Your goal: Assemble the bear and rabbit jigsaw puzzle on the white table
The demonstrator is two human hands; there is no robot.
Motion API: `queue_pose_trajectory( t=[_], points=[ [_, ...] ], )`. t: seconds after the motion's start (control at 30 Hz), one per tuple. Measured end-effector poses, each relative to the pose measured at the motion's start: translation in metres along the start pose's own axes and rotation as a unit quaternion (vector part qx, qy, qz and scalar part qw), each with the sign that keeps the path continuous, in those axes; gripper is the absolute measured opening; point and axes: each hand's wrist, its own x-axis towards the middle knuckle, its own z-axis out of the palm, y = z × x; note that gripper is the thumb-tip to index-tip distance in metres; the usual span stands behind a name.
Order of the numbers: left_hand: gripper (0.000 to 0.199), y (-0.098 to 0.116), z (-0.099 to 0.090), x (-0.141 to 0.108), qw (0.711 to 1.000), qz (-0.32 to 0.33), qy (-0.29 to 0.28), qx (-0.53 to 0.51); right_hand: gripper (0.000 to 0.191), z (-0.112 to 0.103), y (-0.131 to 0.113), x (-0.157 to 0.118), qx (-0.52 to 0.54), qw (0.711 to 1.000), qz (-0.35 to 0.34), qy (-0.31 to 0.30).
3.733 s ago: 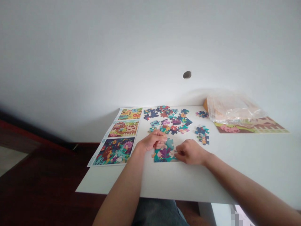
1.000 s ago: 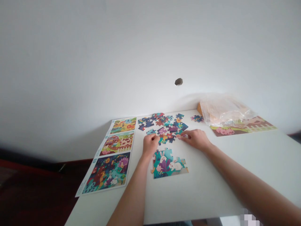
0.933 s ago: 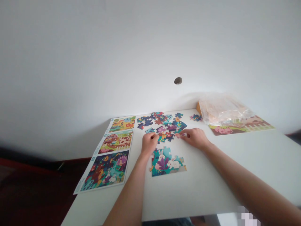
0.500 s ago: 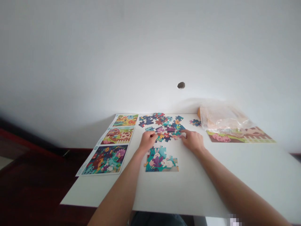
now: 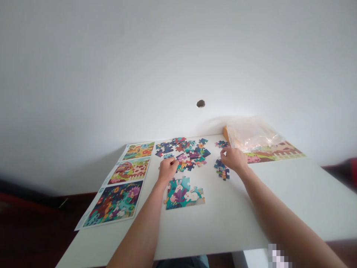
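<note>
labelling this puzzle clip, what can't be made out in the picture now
In the head view:
Anything inside the left hand: hidden by its curled fingers.
Part of the farm picture: under the plastic bag.
Margin print on the picture sheet: too small.
Bottom patch: pixelated.

A smooth, matte white wall [image 5: 111,67] fills the view from 9 o'clock through 12 to 3. A small, dark, roughly oval hole [image 5: 200,104] with an uneven edge pierces it between 1 and 2 o'clock. From the centre to 6 o'clock spreads a flat, white, smooth-topped bench [image 5: 234,219], its far edge against the wall. A white panel [image 5: 255,257] shows beneath it near 5 o'clock. Dark reddish-brown floor [image 5: 28,230] lies at 8 o'clock, dim and blurred. Soft, diffuse light brightens the wall near the hole and greys toward the upper corners.
</note>
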Motion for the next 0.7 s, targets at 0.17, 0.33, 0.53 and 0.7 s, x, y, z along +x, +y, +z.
queue_pose_trajectory(
  t=[0.17,0.33,0.53,0.7],
  points=[
    [0.035,-0.001,-0.001,0.000,1.000,0.008,-0.006,0.002,0.024,0.006,0.006,-0.002,0.001,0.998,-0.042,-0.040],
    [0.034,-0.001,0.000,0.000,1.000,0.001,0.018,0.008,0.030,0.019,-0.009,-0.006,0.009,0.994,-0.100,-0.050],
    [0.034,0.002,0.002,0.007,0.992,-0.038,0.119,0.035,0.037,0.029,-0.020,-0.006,0.059,0.986,-0.154,-0.035],
    [0.036,0.001,0.004,0.011,0.992,-0.031,0.108,0.050,0.028,0.035,-0.015,-0.002,0.113,0.980,-0.162,-0.022]
  ],
)
